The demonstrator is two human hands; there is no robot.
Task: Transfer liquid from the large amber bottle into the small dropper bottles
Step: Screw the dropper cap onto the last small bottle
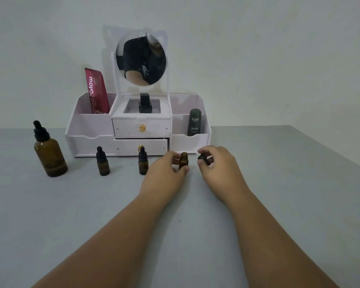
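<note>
On the grey worktop (279, 204), just in front of the white organiser (87, 125): one small dropper bottle (183, 161), amber, upright, its neck open. Pinched low on the body by the left hand (164, 175), thumb on the near side, fingertips curled round the far side. Just to the right of it, the right hand (218, 169), fingers and thumb curled round a black dropper cap (204, 160). Held slightly above the worktop, beside the open neck but not touching it. Cannot tell whether a pipette hangs under the cap, since the fingers hide it. Both forearms bare, reaching in from the near edge.

Further left, in a loose row along the organiser's front: a middle small bottle (143, 163) and a left small bottle (102, 163), both upright and both capped in black. Set apart from each other, the middle one near the left hand without touching it.

At the far left, well apart from both hands: the large amber bottle (50, 154), upright, with its black dropper top (40, 132) on. Liquid level too dim to tell.

Inside the organiser: a red tube (97, 92) marked Glad2Glow leaning in the left compartment, and a dark Kahf bottle (194, 122) upright in the right one. A black object (144, 103) in the middle recess, under a round mirror (141, 59) on two posts. Below that, two drawers, the upper with a gold knob (142, 128).
</note>
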